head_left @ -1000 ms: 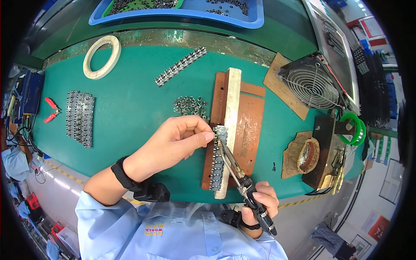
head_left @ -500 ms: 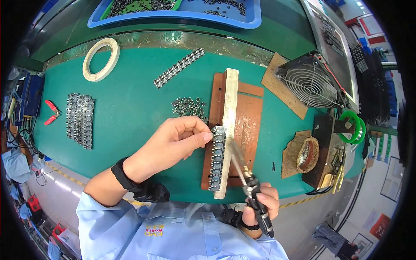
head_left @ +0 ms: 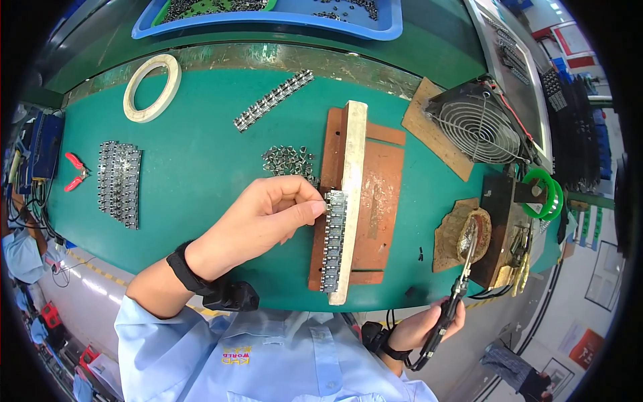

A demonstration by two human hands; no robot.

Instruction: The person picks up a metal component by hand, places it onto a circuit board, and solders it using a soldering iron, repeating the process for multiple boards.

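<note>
A strip of small circuit boards (head_left: 332, 251) lies lengthwise along the pale bar (head_left: 353, 151) of a brown fixture (head_left: 385, 181). My left hand (head_left: 268, 214) is closed in a pinch at the strip's left edge, near its far end; whatever sits between thumb and finger is hidden. My right hand (head_left: 442, 321) grips a soldering iron (head_left: 455, 295), off to the right of the fixture. The iron's tip rests in a round, crusty tip-cleaning dish (head_left: 483, 249). Beyond my left fingers lies a heap of small metal parts (head_left: 288, 162).
Another board strip (head_left: 273, 100) lies farther back. On the left are several joined strips (head_left: 119, 184), red-handled cutters (head_left: 76, 172) and a tape roll (head_left: 167, 90). A fan (head_left: 479, 127) and a green solder spool (head_left: 541, 194) stand right. A blue tray (head_left: 268, 23) sits at the back.
My right hand has swung the soldering iron rightward, away from the board strip, and its tip is now in the cleaning dish. My left hand keeps its pinch at the strip.
</note>
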